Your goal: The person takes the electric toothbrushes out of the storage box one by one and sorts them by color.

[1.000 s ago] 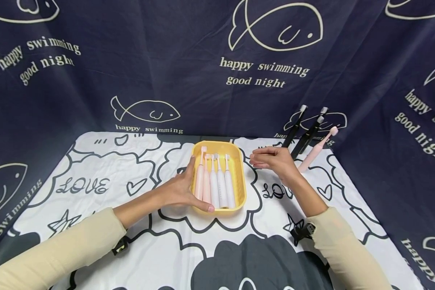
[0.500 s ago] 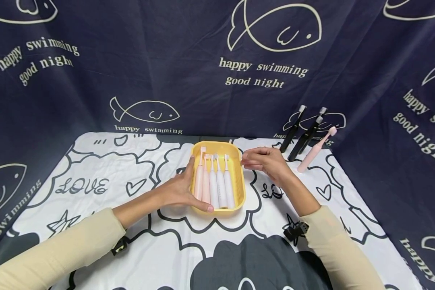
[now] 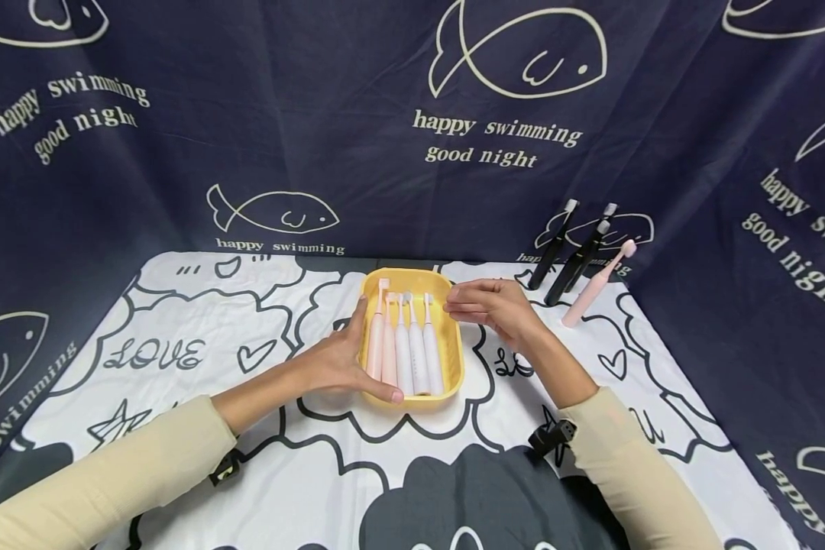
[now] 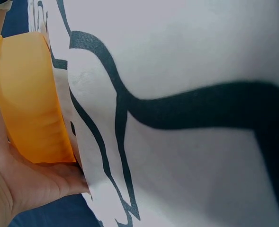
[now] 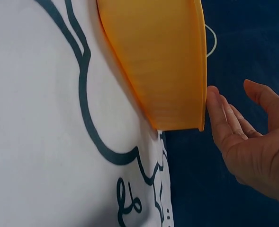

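Observation:
A yellow tray (image 3: 457, 359) lies on the printed cloth with several pink and white electric toothbrushes (image 3: 406, 347) side by side in it. My left hand (image 3: 344, 359) grips the tray's left side, index finger along the rim and thumb on the near edge; in the left wrist view the tray (image 4: 30, 94) sits against the palm of that hand (image 4: 16, 184). My right hand (image 3: 484, 304) reaches over the tray's far right rim with straight fingers and holds nothing. In the right wrist view its fingertips (image 5: 215, 101) are at the edge of the tray (image 5: 163, 61).
Three black toothbrushes (image 3: 553, 248) and a pink one (image 3: 594, 286) lean against the dark blue backdrop at the back right. The white cartoon-print cloth (image 3: 199, 344) covers the table; dark curtains close it in at the back and both sides.
My right hand has moved left, from beside the leaning toothbrushes to the tray's right rim. The left hand and tray have stayed put.

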{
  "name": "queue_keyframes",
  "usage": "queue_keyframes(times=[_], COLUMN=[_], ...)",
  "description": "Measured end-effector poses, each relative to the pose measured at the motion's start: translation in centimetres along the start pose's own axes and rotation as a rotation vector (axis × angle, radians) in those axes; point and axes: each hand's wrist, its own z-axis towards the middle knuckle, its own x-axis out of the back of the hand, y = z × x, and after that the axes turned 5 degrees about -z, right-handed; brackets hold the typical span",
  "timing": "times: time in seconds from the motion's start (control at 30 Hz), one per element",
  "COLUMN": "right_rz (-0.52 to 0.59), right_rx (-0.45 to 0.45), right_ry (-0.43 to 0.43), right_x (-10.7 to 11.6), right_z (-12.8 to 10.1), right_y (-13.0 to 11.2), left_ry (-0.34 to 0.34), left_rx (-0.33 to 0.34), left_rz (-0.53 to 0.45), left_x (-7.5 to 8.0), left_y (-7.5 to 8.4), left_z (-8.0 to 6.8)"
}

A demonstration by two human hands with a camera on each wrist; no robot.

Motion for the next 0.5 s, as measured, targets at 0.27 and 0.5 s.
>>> queue_keyframes(times=[0.27,0.5], right_rz=[0.012,0.003], right_rx=[0.001,-0.015], right_ry=[-0.033,-0.063], right_x=[-1.3,-2.4], right_z=[0.2,0.4], right_y=[-0.1,-0.3], left_ry=[-0.003,-0.006], left_rx=[0.002,0.003], left_rz=[-0.005,-0.002], left_x=[0.0,-0.1], left_y=[0.1,-0.1], left_z=[0.0,0.0])
